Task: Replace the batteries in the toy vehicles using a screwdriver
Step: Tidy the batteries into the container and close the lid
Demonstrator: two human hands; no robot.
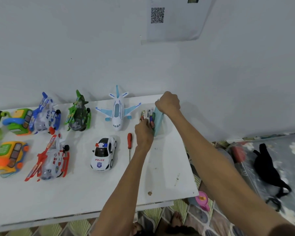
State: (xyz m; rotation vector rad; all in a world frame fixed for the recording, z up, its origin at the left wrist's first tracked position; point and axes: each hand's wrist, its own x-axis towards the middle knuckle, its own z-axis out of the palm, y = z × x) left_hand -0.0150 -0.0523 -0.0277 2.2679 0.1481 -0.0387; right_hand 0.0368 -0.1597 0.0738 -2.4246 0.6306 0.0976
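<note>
At the moment of inspection the work stood at the battery-supply step, ahead of any opening of a toy. The right hand [168,103] was clenched in a fist round the upper edge of a pale teal plastic container [159,122], which stood tipped on edge at the far right of the white worktop [169,167]. The left hand [144,133] had its fingers curled down onto a cluster of loose cylindrical batteries with mixed printed labels [146,114] lying just beside the container, apparently pinching some; the fingertips were hidden behind the hand. The red-handled screwdriver [129,141] lay untouched on the worktop, between the left hand and the white plastic police car [103,154]. No battery cover was seen open. In my judgement the next move calls for setting the batteries apart, taking up the screwdriver and turning one vehicle over to reach its cover screw. Other toys present: a white and light-blue aeroplane [117,111] and green [78,113], blue [44,113] and red [51,157] helicopters, with more at the far left. Behind stood a plain white wall bearing a sheet printed with a QR code [157,15]; patterned floor covering [199,217] showed below the worktop, and a black strapped bag [269,167] lay to the right
</note>
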